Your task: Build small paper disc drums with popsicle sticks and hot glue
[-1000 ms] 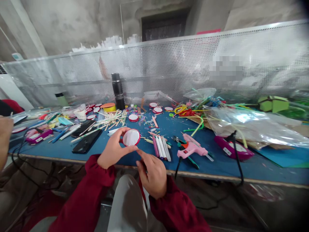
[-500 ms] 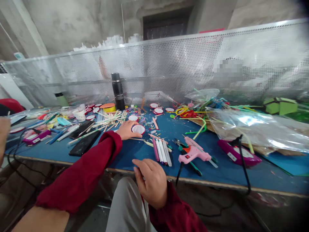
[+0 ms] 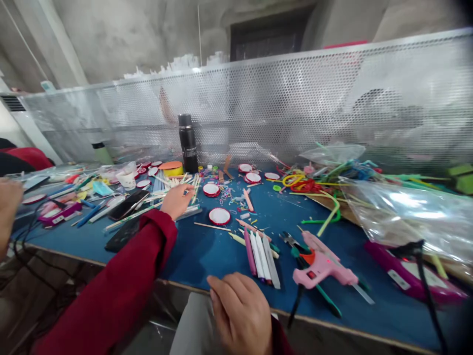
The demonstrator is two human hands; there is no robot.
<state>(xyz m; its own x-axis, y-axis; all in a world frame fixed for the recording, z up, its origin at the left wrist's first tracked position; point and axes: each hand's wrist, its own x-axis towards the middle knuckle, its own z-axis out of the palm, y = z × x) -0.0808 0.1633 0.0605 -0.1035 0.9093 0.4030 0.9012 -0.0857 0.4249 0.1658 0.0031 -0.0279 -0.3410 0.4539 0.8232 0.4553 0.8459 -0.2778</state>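
My left hand (image 3: 178,201), in a dark red sleeve, reaches over a pile of pale wooden sticks (image 3: 168,183). Its thumb and fingers are bent with a small gap between them, and nothing shows in it. To its right, a round white disc with a red rim (image 3: 219,216) lies flat near a single thin stick (image 3: 212,227). At the table's front edge, my right hand (image 3: 242,310) hangs loosely curled, palm down, with no object visible in it. Several markers (image 3: 263,259) lie in a row just beyond it.
A pink glue gun (image 3: 323,264) lies on pliers (image 3: 291,241) at the right, with a purple device (image 3: 414,276) beyond. A black bottle (image 3: 188,145) stands by the perforated screen (image 3: 277,108). Another person's hand (image 3: 9,209) shows at the left edge.
My left hand has let go of the red-rimmed disc and moved left to the sticks. The disc stays on the table. The view has shifted left and closer.
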